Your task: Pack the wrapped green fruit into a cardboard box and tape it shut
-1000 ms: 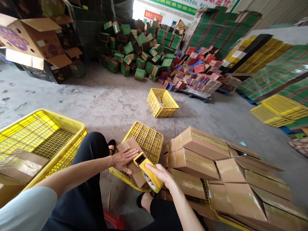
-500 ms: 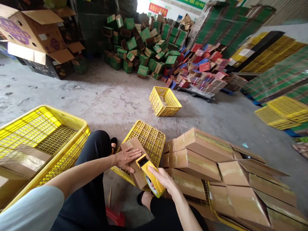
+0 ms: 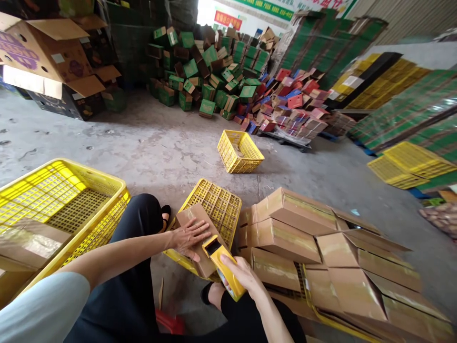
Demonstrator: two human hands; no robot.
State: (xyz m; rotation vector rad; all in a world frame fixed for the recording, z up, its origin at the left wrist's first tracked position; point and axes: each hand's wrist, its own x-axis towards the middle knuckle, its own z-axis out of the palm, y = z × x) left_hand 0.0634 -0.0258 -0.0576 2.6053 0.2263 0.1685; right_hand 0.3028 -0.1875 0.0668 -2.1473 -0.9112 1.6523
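Resting the left hand [image 3: 189, 238] flat, with spread fingers, on a brown box [image 3: 204, 260] on top of a yellow crate [image 3: 218, 200] next to a pile of taped boxes [image 3: 294, 243]. Holding a yellow tape tool [image 3: 232, 287] in the right hand [image 3: 242, 272] with curled fingers, just beside the left fingertips.

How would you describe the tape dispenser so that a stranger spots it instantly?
At the picture's lower centre, a yellow crate bears a brown carton. The left hand lies on that carton; the right hand holds the tape dispenser, also yellow, but smooth, not latticed.
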